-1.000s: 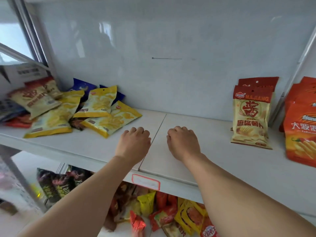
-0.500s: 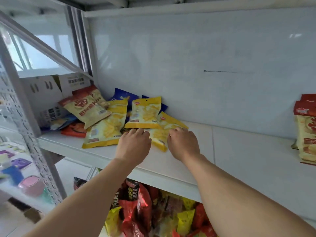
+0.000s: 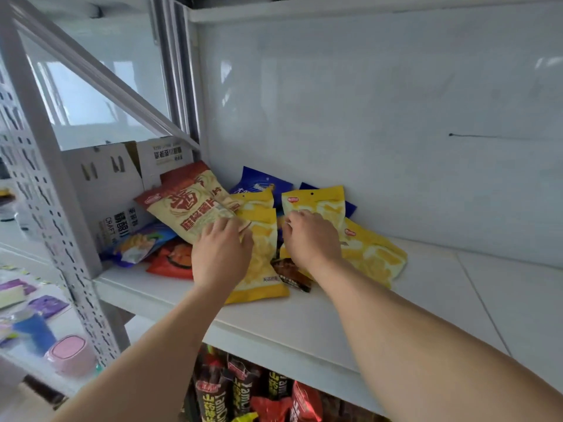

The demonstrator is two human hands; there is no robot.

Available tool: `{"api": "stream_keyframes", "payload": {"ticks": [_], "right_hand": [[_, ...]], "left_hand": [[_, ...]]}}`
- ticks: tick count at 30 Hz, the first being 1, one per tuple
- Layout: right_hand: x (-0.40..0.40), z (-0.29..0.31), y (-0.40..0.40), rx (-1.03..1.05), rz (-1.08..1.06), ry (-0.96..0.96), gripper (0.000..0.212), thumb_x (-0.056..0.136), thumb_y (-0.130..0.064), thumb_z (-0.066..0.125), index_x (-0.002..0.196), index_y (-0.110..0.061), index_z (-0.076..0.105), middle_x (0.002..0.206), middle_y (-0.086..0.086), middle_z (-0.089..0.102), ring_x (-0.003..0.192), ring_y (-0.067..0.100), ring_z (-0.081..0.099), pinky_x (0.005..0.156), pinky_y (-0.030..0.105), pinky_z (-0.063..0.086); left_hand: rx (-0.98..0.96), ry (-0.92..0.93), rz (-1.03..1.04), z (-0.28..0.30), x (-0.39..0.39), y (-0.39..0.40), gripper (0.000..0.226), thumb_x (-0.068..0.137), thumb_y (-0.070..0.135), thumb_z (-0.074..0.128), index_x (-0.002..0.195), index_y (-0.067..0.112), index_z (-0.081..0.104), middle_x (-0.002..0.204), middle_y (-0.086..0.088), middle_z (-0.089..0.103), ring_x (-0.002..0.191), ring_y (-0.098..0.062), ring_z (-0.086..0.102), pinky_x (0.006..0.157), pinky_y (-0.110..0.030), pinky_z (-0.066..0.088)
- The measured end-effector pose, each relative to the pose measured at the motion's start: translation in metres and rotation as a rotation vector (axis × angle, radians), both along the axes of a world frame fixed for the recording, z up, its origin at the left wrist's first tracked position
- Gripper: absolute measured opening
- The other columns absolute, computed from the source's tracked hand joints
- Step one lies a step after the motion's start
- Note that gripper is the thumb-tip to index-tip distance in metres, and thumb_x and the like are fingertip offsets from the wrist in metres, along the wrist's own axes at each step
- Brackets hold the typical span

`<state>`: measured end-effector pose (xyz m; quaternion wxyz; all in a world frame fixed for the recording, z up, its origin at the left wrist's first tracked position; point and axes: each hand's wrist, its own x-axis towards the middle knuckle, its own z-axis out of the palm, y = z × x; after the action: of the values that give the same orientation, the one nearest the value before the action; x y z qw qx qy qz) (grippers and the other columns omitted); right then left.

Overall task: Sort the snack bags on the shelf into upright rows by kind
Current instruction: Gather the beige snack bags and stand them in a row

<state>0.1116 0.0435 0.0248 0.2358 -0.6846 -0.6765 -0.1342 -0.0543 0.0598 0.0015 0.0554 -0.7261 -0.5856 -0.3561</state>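
white shelf (image 3: 350,312), white back panel (image 3: 365,117), grey upright (image 3: 39,166)

Yellow bags (image 3: 373,254), blue bags (image 3: 262,182), cream-and-red bag (image 3: 189,208), white shelf (image 3: 426,300)

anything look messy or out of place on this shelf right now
Yes: the snack bags lie in a jumbled heap at the shelf's left end. Yellow bags overlap flat, a red-topped bag leans tilted across them, and blue bags and a dark packet are mixed in.

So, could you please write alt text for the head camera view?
Two hands reach into a heap of snack bags on a white shelf: the left hand on a beige and red bag, the right hand on a yellow bag.
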Motion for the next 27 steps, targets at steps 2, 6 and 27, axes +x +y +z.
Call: {"api": "stream_keyframes", "payload": {"ticks": [2, 6, 27], "right_hand": [[-0.012, 0.003, 0.026, 0.016, 0.019, 0.064, 0.033, 0.104, -0.032, 0.038, 0.121, -0.016, 0.061, 0.115, 0.004, 0.065, 0.103, 0.026, 0.059, 0.081, 0.038, 0.050], [-0.043, 0.014, 0.073, -0.028, 0.021, 0.247, 0.037, 0.104, -0.038, 0.041, 0.130, -0.018, 0.058, 0.124, 0.003, 0.065, 0.109, 0.025, 0.063, 0.082, 0.037, 0.053], [-0.121, 0.048, 0.215, -0.471, -0.145, 0.689, 0.074, 0.095, -0.067, 0.043, 0.126, -0.002, 0.062, 0.123, 0.014, 0.067, 0.100, 0.027, 0.062, 0.078, 0.033, 0.043]], "left_hand": [[-0.013, -0.093, 0.114, 0.004, -0.012, 0.019, 0.058, 0.101, 0.050, 0.046, 0.145, 0.012, 0.047, 0.149, -0.011, 0.048, 0.139, -0.034, 0.040, 0.112, -0.048, 0.032], [-0.206, -0.274, 0.284, 0.008, -0.043, 0.059, 0.097, 0.095, 0.069, 0.040, 0.159, 0.003, 0.010, 0.167, -0.018, 0.014, 0.155, -0.035, 0.008, 0.125, -0.048, 0.007], [-0.450, -0.417, -0.121, 0.011, -0.098, 0.159, 0.119, 0.089, 0.051, 0.069, 0.157, 0.002, -0.014, 0.167, -0.017, -0.013, 0.150, -0.039, 0.022, 0.118, -0.044, 0.030]]}}
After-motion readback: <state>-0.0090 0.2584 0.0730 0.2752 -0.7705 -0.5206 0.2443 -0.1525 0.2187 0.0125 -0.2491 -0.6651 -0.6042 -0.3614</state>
